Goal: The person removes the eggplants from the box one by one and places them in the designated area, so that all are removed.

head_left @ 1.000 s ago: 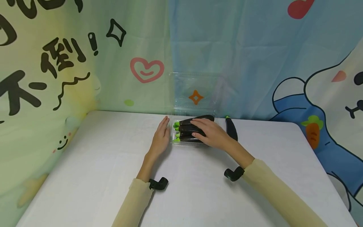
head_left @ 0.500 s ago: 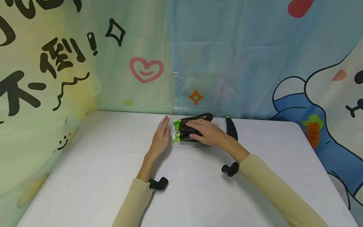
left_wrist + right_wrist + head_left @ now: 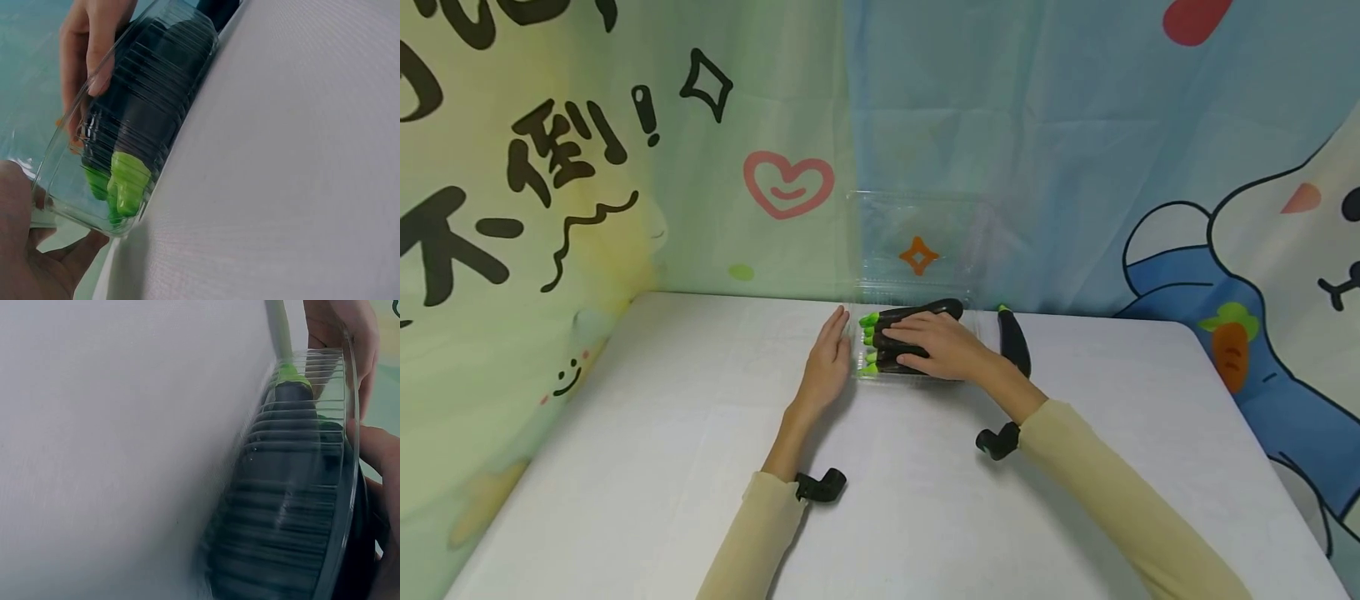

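Several dark eggplants (image 3: 891, 365) with green caps lie side by side in a clear plastic box (image 3: 65, 209), caps toward the left. My right hand (image 3: 943, 346) rests over them from the right, fingers extended on their tops, hiding their middles and right ends. The uppermost eggplant (image 3: 936, 308) at the back slants, its right end raised. My left hand (image 3: 826, 367) stands on edge against the box's left end, fingers straight. In the left wrist view its fingertips touch the box's corner. One more eggplant (image 3: 1013, 343) lies outside, right of the box.
The box's clear lid (image 3: 887, 221) stands open upright at the back, before a printed cloth backdrop (image 3: 1037, 150). A white-covered table (image 3: 910, 500) carries everything, its back edge just behind the box. Black cameras are strapped to both wrists.
My right hand has slid a little left over the eggplants, its forearm swinging inward. The back eggplant's right end shifted slightly up and left. The left hand stays against the box.
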{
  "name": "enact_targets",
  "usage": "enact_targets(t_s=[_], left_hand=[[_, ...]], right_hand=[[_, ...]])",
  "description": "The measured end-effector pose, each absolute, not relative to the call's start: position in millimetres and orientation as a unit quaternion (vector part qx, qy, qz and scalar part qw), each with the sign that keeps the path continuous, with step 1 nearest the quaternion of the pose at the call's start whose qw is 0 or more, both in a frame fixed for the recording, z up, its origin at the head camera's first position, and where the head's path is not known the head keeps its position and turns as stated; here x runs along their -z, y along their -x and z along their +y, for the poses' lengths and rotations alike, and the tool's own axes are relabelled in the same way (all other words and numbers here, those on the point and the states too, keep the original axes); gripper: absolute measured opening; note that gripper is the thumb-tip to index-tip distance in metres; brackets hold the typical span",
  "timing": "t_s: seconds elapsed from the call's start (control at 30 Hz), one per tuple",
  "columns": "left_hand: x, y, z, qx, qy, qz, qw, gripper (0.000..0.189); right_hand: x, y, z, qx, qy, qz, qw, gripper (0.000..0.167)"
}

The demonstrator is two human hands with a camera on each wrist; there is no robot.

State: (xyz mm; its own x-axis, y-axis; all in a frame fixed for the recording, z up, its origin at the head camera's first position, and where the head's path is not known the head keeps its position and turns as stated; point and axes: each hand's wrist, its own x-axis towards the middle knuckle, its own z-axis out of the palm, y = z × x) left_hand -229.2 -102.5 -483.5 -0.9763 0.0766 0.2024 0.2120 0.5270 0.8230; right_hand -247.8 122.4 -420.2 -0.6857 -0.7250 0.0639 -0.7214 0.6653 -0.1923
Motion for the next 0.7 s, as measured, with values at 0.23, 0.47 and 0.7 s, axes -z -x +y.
enact_targets(t_s=[0.23,0.47,0.7], left_hand=[[485.0,229.3,-101.4,0.481,0.082,-0.870,0.070,0.048],[485.8,229.7,-101.7,0.478,0.082,-0.872,0.071,0.048],[485.0,229.9,-100.4,0.480,0.080,-0.870,0.081,0.048]], right_hand=[[426.5,247.8,121.7,0.084,0.399,0.912,-0.029,0.045],[430.7,249.5,122.9,0.076,0.404,0.911,-0.047,0.044],[430.5,247.3,125.0,0.056,0.419,0.901,-0.101,0.044]])
